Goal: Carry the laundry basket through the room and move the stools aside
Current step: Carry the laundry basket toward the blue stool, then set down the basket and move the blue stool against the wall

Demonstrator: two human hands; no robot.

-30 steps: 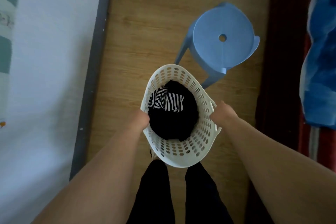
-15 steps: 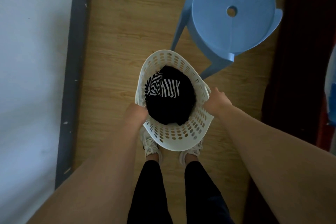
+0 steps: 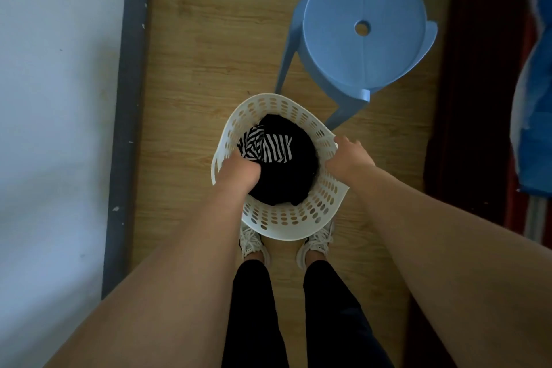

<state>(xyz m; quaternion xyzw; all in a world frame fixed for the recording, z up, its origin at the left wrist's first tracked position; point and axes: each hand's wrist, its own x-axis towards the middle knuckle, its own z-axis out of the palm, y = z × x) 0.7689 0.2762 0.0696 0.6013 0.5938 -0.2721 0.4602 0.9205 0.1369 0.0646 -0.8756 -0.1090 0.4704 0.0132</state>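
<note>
Head view, and compared with half a second back we're a bit lower and closer: the basket (image 3: 286,218) sits right above our shoes (image 3: 252,243) now, and the stool (image 3: 363,30) has slid down in the picture, its near leg just beside the basket's far rim. Our left hand (image 3: 239,170) used to be on the outside of the left rim; now it's dipped inside, over the clothes. The right hand (image 3: 348,155) has shifted up a little, on the right rim.

Grip-wise, the right fingers (image 3: 339,140) are curled over the rim, thumb spread toward the inside wall, so the rim runs under that hand. The left fingers are tucked down out of sight, so we can't tell if they're pinching the rim, the fabric or nothing.

Inside the basket there's a black pile (image 3: 292,182) with a striped top (image 3: 268,146) lying on its far-left part, touching our left hand. Basket's over the floor (image 3: 209,69), between wall (image 3: 59,98) and stool.
</note>
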